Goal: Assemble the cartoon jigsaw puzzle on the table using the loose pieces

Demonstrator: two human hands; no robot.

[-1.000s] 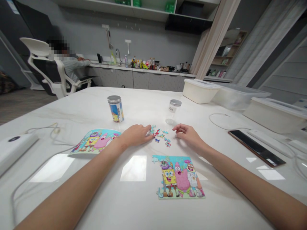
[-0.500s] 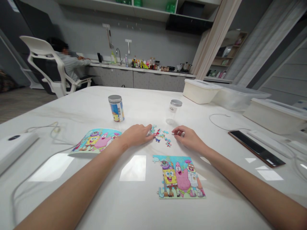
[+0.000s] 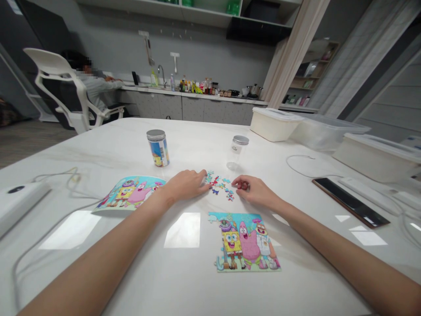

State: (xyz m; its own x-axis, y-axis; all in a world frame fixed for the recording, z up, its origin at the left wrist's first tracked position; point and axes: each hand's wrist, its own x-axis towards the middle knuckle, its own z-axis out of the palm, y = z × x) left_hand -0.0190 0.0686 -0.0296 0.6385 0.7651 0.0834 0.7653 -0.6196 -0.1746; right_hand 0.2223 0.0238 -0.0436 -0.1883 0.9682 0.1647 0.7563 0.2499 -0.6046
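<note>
Loose jigsaw pieces (image 3: 221,186) lie in a small pile on the white table. My left hand (image 3: 188,183) rests at the pile's left edge, thumb and index finger apart and touching the outer pieces. On the other side, my right hand (image 3: 251,188) hovers close to the pile, its fingers loosely bent and the thumb apart, with no piece visible in it. Closer to me lies a partly joined jigsaw puzzle (image 3: 248,241) with cartoon figures, its upper-left side uneven. A curved picture sheet (image 3: 131,191) with the same figures lies partly behind my left forearm.
Beyond the pile stand a printed jar (image 3: 158,148) and a clear jar (image 3: 237,153) with metal lids. Lidded bins (image 3: 275,124) line the right side, near a dark flat device (image 3: 350,202) and cables. A white box (image 3: 23,202) sits left. A person (image 3: 95,87) sits at the back counter.
My right hand has shifted slightly left toward the pieces, and its fingers are more bent. My left hand stays at the pile. The whole view has drifted slightly.
</note>
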